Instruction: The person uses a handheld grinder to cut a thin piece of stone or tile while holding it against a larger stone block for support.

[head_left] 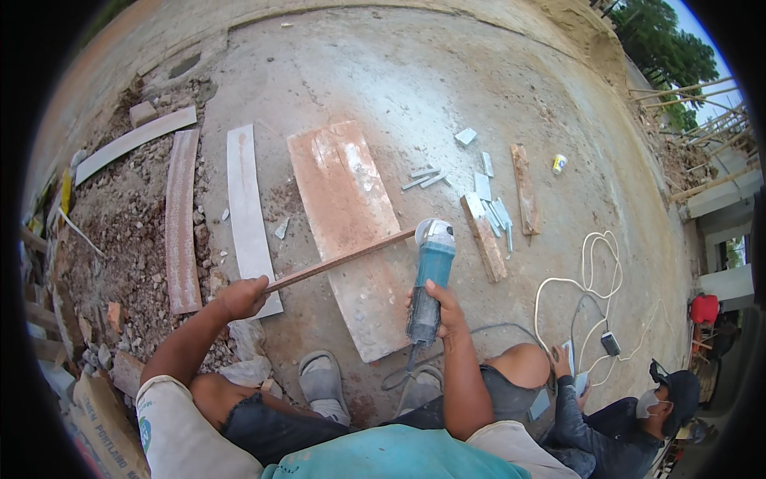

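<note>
My left hand (244,298) is closed round the near end of a long, narrow reddish-brown strip (343,259), which looks like cut tile or stone. The strip slants up to the right above a flat, dusty red-and-white board (343,191). My right hand (447,310) grips a teal angle grinder (435,263) by its dark body, held upright with the head pointing away from me. Its pale disc (427,230) meets or nearly meets the far end of the strip; whether they touch I cannot tell. A dark cord runs down from the grinder's rear.
Long pale planks (249,207) lie left by rubble (136,231). Right are wood blocks (483,238), small cut pieces (483,188), a small can (559,164) and a coiled white cable (550,299) with a dark connector (610,344). A masked co-worker (630,423) crouches at lower right.
</note>
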`<state>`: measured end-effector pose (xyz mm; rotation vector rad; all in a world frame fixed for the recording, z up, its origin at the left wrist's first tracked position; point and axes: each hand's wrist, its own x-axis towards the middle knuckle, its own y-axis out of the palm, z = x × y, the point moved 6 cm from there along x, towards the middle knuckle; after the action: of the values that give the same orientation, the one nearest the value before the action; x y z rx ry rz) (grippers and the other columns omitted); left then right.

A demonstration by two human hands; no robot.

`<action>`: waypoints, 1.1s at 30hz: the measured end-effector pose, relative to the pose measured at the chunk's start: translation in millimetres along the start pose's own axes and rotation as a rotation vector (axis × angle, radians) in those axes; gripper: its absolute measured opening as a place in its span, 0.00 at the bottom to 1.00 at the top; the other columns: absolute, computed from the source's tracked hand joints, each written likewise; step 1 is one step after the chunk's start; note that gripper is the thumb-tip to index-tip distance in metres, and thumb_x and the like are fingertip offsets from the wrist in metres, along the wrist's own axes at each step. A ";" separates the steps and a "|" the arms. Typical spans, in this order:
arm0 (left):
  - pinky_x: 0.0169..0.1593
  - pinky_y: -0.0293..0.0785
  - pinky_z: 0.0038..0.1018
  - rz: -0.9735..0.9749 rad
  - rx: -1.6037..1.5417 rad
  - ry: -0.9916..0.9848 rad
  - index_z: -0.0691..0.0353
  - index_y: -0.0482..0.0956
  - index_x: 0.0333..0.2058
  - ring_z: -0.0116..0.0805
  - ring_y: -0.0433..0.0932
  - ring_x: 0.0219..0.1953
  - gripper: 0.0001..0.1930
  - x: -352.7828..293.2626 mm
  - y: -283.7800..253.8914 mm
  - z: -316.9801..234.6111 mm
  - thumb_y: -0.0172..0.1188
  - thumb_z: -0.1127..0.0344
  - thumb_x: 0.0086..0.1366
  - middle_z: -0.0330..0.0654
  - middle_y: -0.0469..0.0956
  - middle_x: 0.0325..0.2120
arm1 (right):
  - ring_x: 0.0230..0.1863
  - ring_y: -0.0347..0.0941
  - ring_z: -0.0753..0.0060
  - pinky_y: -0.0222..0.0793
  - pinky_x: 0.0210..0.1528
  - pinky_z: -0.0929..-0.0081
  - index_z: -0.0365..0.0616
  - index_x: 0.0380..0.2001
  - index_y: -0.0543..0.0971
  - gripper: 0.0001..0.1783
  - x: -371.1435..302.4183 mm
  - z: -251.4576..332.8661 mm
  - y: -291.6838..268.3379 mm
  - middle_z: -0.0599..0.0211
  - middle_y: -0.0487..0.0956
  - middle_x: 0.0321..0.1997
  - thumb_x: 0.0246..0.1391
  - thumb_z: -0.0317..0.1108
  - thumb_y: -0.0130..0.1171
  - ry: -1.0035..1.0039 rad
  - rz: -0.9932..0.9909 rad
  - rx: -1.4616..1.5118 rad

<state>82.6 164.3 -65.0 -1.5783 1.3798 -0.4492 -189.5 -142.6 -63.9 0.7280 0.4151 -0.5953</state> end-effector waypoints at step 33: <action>0.31 0.71 0.51 0.028 0.037 -0.045 0.63 0.65 0.35 0.63 0.76 0.27 0.10 -1.1 2.0 -0.8 0.56 0.66 0.63 0.57 0.76 0.24 | 0.28 0.81 0.64 0.81 0.30 0.67 0.28 0.38 0.77 0.26 -6.3 -0.1 10.4 0.52 0.81 0.30 0.54 0.47 0.64 0.014 0.040 0.024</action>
<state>80.6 165.2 -65.9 -1.5288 1.3506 -0.4173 -187.7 -134.0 -55.4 0.7623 0.4055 -0.5584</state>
